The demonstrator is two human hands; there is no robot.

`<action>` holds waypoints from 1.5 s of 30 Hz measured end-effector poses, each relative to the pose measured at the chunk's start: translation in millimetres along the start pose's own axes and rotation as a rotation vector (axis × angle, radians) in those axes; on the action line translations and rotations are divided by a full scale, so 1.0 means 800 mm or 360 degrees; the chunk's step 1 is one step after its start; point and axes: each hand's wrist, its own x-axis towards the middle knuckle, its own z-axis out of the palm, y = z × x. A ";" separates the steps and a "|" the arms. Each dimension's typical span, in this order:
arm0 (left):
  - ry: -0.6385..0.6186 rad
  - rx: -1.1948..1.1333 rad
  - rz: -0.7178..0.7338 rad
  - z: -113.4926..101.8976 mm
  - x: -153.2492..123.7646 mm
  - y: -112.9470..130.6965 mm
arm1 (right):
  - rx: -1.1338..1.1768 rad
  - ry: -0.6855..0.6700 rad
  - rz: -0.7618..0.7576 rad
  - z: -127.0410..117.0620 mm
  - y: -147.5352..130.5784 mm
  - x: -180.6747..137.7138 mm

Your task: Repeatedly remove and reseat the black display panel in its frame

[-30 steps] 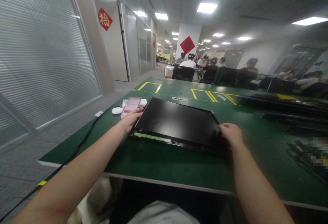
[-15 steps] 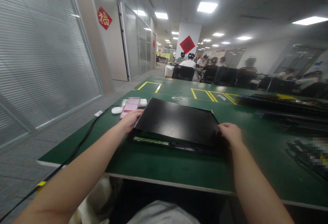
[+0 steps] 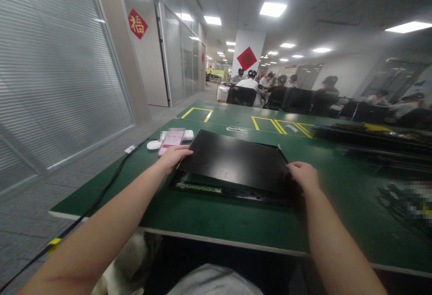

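Observation:
A flat black display panel [image 3: 236,160] lies on the green table [image 3: 216,216], its near edge raised off a dark frame with a green circuit strip [image 3: 198,187] beneath it. My left hand [image 3: 174,157] grips the panel's left edge, thumb on top. My right hand [image 3: 305,175] is closed on the panel's near right corner.
A pink phone [image 3: 171,141] and a white mouse [image 3: 154,145] lie left of the panel, with a black cable [image 3: 111,180] running off the table. Dark panels [image 3: 371,139] are stacked at the right. Yellow floor-tape boxes [image 3: 270,124] mark the far table; several people sit beyond.
The panel's near edge has lifted a little and slid back from the frame, exposing more of the green circuit strip. My left thumb has moved further onto the panel.

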 end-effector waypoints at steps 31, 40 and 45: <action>-0.0348 -0.0329 0.0363 0.011 -0.019 0.014 | 0.0550 0.0046 0.0199 0.017 0.014 0.019; -0.0229 -0.0355 0.0419 0.003 -0.022 0.025 | 0.1102 -0.0120 0.0110 0.008 0.003 0.015; -0.0132 -0.0508 0.0432 -0.003 -0.013 0.023 | 0.1373 -0.0268 -0.0290 -0.010 -0.011 0.003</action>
